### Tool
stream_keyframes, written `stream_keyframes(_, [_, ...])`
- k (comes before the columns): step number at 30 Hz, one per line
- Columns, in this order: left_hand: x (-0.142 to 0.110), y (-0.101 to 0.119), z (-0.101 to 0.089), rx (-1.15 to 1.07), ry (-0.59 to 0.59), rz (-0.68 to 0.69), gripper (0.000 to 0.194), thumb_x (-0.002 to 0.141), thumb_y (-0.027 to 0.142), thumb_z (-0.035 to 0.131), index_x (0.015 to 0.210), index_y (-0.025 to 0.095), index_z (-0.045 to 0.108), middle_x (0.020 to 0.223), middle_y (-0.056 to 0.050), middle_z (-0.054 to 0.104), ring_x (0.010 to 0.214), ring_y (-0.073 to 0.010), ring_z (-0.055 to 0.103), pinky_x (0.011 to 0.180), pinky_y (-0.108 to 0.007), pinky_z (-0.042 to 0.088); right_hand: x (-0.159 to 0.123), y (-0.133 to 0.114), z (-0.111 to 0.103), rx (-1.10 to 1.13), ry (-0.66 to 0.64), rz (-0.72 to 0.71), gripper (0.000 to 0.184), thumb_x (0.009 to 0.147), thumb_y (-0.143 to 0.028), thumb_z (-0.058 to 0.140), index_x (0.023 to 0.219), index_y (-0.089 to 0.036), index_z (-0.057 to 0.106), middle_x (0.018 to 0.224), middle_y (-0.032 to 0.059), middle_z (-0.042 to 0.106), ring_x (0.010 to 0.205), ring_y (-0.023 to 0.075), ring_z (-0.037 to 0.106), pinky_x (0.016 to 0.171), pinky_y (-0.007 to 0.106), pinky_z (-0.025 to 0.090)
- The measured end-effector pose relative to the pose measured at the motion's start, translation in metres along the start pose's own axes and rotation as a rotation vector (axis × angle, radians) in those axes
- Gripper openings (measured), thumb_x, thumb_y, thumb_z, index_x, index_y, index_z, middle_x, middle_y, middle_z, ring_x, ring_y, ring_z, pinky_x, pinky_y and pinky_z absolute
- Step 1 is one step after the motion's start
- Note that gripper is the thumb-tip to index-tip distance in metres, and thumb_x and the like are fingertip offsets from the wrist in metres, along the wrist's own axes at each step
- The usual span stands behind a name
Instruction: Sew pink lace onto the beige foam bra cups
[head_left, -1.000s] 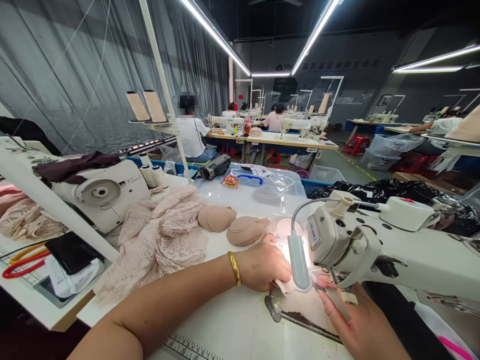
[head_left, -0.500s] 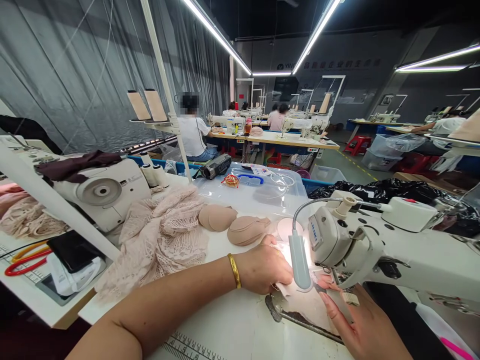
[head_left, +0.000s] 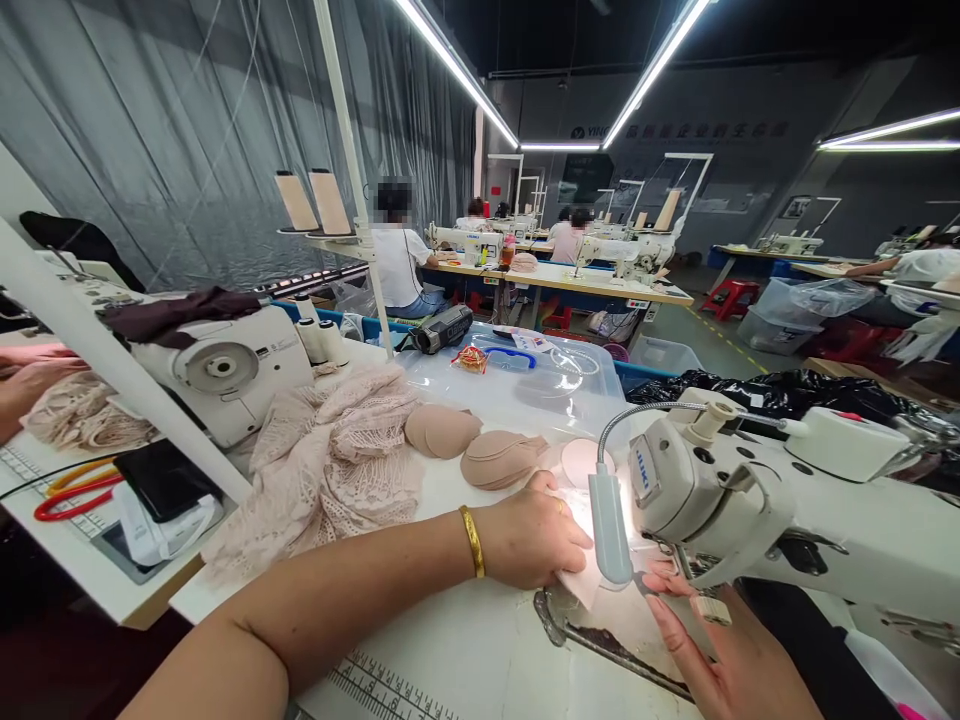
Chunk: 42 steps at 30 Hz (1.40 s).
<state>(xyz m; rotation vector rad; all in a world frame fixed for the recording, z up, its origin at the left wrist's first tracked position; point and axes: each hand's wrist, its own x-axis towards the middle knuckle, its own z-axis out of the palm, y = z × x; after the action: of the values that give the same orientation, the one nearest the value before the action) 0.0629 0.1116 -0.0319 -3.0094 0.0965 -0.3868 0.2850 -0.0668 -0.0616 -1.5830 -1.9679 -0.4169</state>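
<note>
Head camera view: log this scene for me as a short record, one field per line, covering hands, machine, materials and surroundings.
Left hand: fingers bent over pale fabric; grip unclear
Right hand: partly behind the sewing machine, thumb spread from its fingers
Lamp: lit, on a bendable neck, between the hands
Beige cups: two groups, beyond the left hand
Lace fabric: heaped left of the cups
Background: person in a white top, seated
</note>
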Motion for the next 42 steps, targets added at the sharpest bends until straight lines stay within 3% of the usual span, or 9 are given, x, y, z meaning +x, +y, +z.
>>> stream_keyframes(5, [-0.002, 0.006, -0.001, 0.0, 0.026, 0.061, 0.014, 0.075, 0.006, 0.064, 0.068, 0.018, 0.06, 0.079, -0.002, 0.066, 0.073, -0.0176, 0.053, 0.086, -0.047, 0.029, 0.007, -0.006, -0.003, -0.066, 0.066, -0.113, 0.032, 0.11, -0.045, 0.041, 0.108, -0.023, 0.065, 0.098, 0.0086, 0.081, 0.091, 0.0249, 0.081, 0.079, 0.034, 0.066])
stream_keyframes(11, [-0.005, 0.014, 0.001, 0.017, 0.054, 0.087, 0.018, 0.081, 0.008, 0.063, 0.066, 0.017, 0.057, 0.079, -0.001, 0.065, 0.07, -0.0156, 0.049, 0.09, -0.05, 0.03, 0.007, -0.006, -0.005, -0.023, -0.053, -0.174, 0.026, 0.11, -0.038, 0.039, 0.121, -0.025, 0.059, 0.095, 0.0032, 0.082, 0.075, 0.0209, 0.081, 0.06, 0.026, 0.064])
stream_keyframes(15, [-0.008, 0.025, -0.002, -0.004, 0.06, 0.088, 0.024, 0.092, 0.015, 0.058, 0.069, 0.018, 0.06, 0.082, -0.001, 0.066, 0.069, -0.0156, 0.049, 0.091, -0.053, 0.03, 0.01, -0.011, -0.004, 0.162, -0.152, -0.204, 0.021, 0.108, -0.03, 0.044, 0.114, -0.03, 0.064, 0.093, 0.0013, 0.078, 0.077, 0.0167, 0.078, 0.067, 0.022, 0.063])
stream_keyframes(20, [-0.011, 0.037, -0.01, -0.024, 0.031, 0.08, 0.019, 0.096, 0.025, 0.06, 0.078, 0.02, 0.065, 0.087, -0.001, 0.068, 0.076, -0.0183, 0.055, 0.092, -0.053, 0.028, 0.01, -0.015, -0.003, 0.238, -0.263, -0.196, 0.022, 0.106, -0.029, 0.048, 0.1, -0.028, 0.069, 0.081, 0.0011, 0.068, 0.065, 0.0148, 0.069, 0.057, 0.021, 0.057])
stream_keyframes(24, [-0.009, 0.034, -0.008, -0.034, 0.03, 0.062, 0.019, 0.091, 0.026, 0.066, 0.074, 0.019, 0.062, 0.084, 0.0, 0.065, 0.076, -0.018, 0.056, 0.094, -0.05, 0.027, 0.008, -0.016, -0.001, 0.216, -0.228, -0.204, 0.022, 0.108, -0.028, 0.045, 0.109, -0.026, 0.067, 0.082, 0.0008, 0.066, 0.062, 0.0132, 0.068, 0.05, 0.021, 0.053])
stream_keyframes(30, [-0.004, 0.023, -0.001, -0.057, 0.035, 0.026, 0.02, 0.09, 0.02, 0.061, 0.07, 0.017, 0.059, 0.079, 0.0, 0.065, 0.072, -0.0181, 0.053, 0.089, -0.05, 0.027, 0.005, -0.014, 0.008, 0.14, -0.21, -0.196, 0.025, 0.111, -0.03, 0.041, 0.122, -0.024, 0.062, 0.084, 0.0003, 0.067, 0.058, 0.0117, 0.07, 0.046, 0.021, 0.052])
stream_keyframes(36, [0.002, 0.014, 0.0, -0.007, -0.024, -0.002, 0.016, 0.092, 0.02, 0.061, 0.077, 0.019, 0.065, 0.086, -0.004, 0.069, 0.078, -0.0213, 0.057, 0.085, -0.048, 0.029, -0.003, -0.007, 0.02, 0.081, -0.164, -0.085, 0.029, 0.11, -0.037, 0.043, 0.124, -0.027, 0.067, 0.105, 0.0073, 0.077, 0.08, 0.0177, 0.077, 0.058, 0.024, 0.06])
stream_keyframes(42, [0.013, -0.002, -0.007, -0.022, -0.065, -0.103, 0.015, 0.092, 0.025, 0.064, 0.078, 0.022, 0.069, 0.089, -0.003, 0.073, 0.084, -0.0207, 0.061, 0.083, -0.043, 0.035, -0.009, -0.002, 0.025, 0.032, -0.207, -0.044, 0.034, 0.109, -0.046, 0.044, 0.114, -0.029, 0.072, 0.104, 0.0087, 0.078, 0.09, 0.0236, 0.077, 0.063, 0.028, 0.06])
